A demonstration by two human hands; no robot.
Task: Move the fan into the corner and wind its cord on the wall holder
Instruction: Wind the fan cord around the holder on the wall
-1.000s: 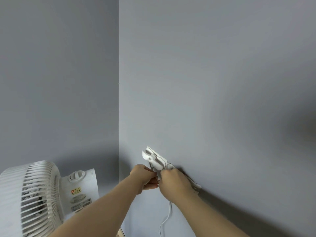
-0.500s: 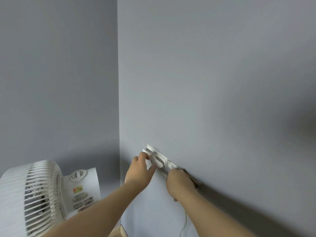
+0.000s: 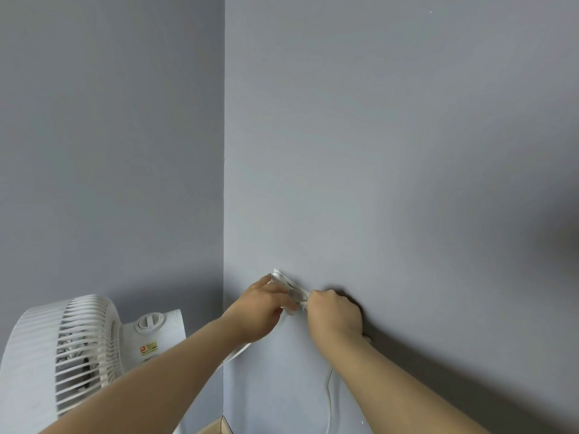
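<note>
A white fan (image 3: 62, 349) stands at the lower left, close to the corner where two grey walls meet. A small white wall holder (image 3: 289, 288) with cord wound on it sticks out from the right-hand wall, just right of the corner. My left hand (image 3: 261, 305) curls its fingers over the holder's left end and the wound cord. My right hand (image 3: 335, 314) grips the holder's right part against the wall and hides it. A loose length of white cord (image 3: 329, 399) hangs below my right wrist. Another strand (image 3: 235, 355) runs under my left forearm.
The two grey walls (image 3: 391, 151) meet in a vertical corner line. A strip of wooden floor (image 3: 210, 429) shows at the bottom beside the corner. My forearms cross the lower part of the view.
My left hand has slid further over the holder's left end. My right hand has moved up and left toward the holder, and the cord below it has shifted.
</note>
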